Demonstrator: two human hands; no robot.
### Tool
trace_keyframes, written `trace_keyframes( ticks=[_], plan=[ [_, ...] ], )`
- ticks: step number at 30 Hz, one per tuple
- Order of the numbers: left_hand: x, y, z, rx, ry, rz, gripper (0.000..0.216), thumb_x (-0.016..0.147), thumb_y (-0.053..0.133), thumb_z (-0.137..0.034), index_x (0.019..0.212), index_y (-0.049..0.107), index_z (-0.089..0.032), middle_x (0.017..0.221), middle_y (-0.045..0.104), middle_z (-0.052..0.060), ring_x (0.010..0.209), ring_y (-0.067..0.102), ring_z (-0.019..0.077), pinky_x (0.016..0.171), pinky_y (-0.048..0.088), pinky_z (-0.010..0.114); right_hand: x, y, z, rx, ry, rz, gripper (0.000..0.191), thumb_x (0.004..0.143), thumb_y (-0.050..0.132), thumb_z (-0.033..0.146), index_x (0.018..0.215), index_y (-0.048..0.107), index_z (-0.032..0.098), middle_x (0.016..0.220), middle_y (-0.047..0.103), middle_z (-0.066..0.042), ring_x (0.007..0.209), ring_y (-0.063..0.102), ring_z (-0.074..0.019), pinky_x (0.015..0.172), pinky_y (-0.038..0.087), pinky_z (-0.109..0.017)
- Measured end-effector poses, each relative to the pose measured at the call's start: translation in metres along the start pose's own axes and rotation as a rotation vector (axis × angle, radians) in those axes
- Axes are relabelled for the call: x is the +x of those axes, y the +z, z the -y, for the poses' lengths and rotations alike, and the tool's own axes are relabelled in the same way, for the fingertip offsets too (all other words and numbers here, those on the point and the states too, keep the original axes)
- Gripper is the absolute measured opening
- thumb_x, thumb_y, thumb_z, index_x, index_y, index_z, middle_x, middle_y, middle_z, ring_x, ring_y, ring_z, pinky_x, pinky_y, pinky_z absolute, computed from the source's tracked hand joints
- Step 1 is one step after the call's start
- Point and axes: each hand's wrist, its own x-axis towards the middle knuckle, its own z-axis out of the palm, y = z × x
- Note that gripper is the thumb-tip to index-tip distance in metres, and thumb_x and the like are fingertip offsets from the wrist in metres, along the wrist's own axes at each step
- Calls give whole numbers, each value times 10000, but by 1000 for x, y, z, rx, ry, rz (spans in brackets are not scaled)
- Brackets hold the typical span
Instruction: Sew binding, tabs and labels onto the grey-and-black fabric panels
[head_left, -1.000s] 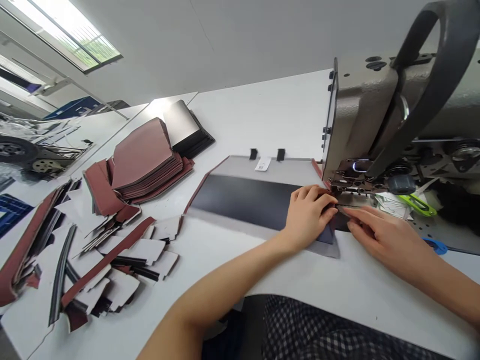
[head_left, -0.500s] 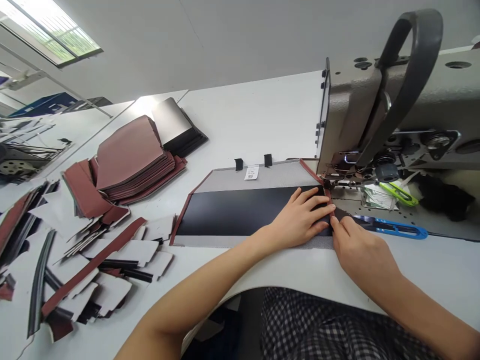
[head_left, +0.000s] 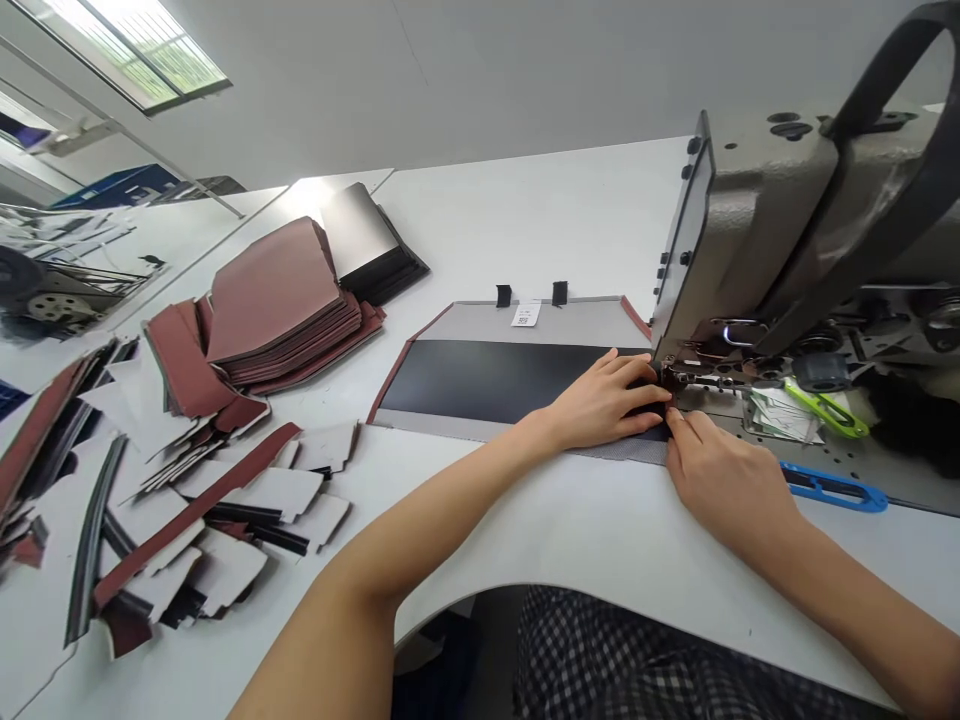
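Observation:
A flat panel [head_left: 487,375], black in the middle with grey mesh borders and a maroon edge strip, lies on the white table with its right end under the sewing machine [head_left: 780,230]. My left hand [head_left: 600,400] rests on the panel's right end, fingers stretched flat and pressing it down by the presser foot. My right hand [head_left: 724,480] is just right of it, fingertips pinched on the panel's edge at the needle area.
A stack of maroon pieces [head_left: 281,310] and a black stack [head_left: 371,240] sit at the left back. Loose white, maroon and black cut pieces [head_left: 187,510] spread over the left. Blue thread snips [head_left: 832,488] and green snips [head_left: 829,408] lie on the machine bed.
The panel's right end has shifted further under the machine head. Both hands stay at that end; my right hand went from stretched fingers to a pinch on the edge.

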Motion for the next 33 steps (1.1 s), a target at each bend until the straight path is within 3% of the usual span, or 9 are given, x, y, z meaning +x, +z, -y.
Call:
trace_keyframes(
  ticks=[3, 7, 9, 11, 14, 18, 20, 27, 33],
  plan=[
    [-20, -21, 14, 47, -132, -40, 427, 1050, 438, -490, 1322, 643, -231, 1385, 630, 87, 1413, 477, 257, 1216, 329, 454, 1, 1, -4, 31, 13, 30, 323, 983, 443, 117, 1182, 668, -1, 790, 637, -51, 586, 599, -151, 454, 352, -302],
    [-106, -53, 52, 251, -820, -309, 463, 1057, 374, -458, 1338, 627, -191, 1447, 590, 117, 1488, 389, 290, 1236, 301, 494, -1, 2, -23, 234, 53, 94, 385, 1038, 388, 266, 1188, 688, 79, 847, 665, -40, 584, 609, -157, 455, 392, -310],
    [-149, -62, 70, 287, -1118, -195, 569, 1020, 422, -526, 1476, 509, -197, 1595, 427, 147, 1532, 288, 379, 1219, 262, 625, -2, 5, -38, 405, 59, 181, 412, 1050, 354, 299, 1234, 692, 152, 916, 674, -30, 612, 619, -141, 483, 426, -291],
    [-171, -64, 78, 263, -1215, -24, 694, 986, 449, -601, 1571, 372, -235, 1670, 286, 140, 1553, 193, 437, 1187, 216, 719, -2, 8, -52, 561, 73, 255, 411, 1054, 354, 327, 1265, 696, 242, 989, 672, -19, 671, 632, -135, 545, 465, -278],
    [-156, -55, 65, 219, -1071, 57, 611, 1008, 440, -536, 1548, 409, -254, 1651, 332, 138, 1541, 239, 430, 1169, 225, 744, -1, 13, -61, 684, 130, 230, 372, 1041, 425, 435, 1179, 747, 311, 1042, 667, -22, 814, 653, -176, 661, 509, -307],
    [-88, -26, 16, -26, -395, -31, 344, 1038, 438, -317, 1284, 661, -226, 1423, 615, 97, 1409, 499, 255, 1214, 374, 487, 1, 17, -53, 681, 221, 141, 364, 1019, 478, 511, 1027, 786, 318, 1021, 682, -21, 884, 643, -215, 679, 504, -341],
    [-60, -13, -4, -134, -200, -42, 291, 1047, 436, -267, 1175, 695, -224, 1321, 680, 72, 1377, 539, 219, 1234, 352, 468, 2, 18, -48, 670, 217, 108, 353, 1017, 488, 499, 993, 786, 310, 996, 686, -21, 892, 633, -222, 692, 501, -354],
    [-42, -3, -12, -112, -86, 27, 397, 1020, 405, -136, 1337, 613, -255, 1372, 650, 58, 1468, 436, 225, 1232, 335, 472, 2, 14, -44, 659, 34, 25, 288, 1027, 498, 304, 858, 723, 240, 977, 698, -32, 928, 622, -217, 850, 495, -400],
    [-40, -3, -17, -63, -14, 193, 662, 924, 387, -29, 1497, 454, -355, 1587, 465, -42, 1563, 254, 199, 1291, 76, 552, -19, 8, -48, 673, -177, 11, 273, 1004, 495, 170, 1154, 717, 224, 1167, 684, -58, 1077, 606, -225, 968, 493, -393]
  ],
)
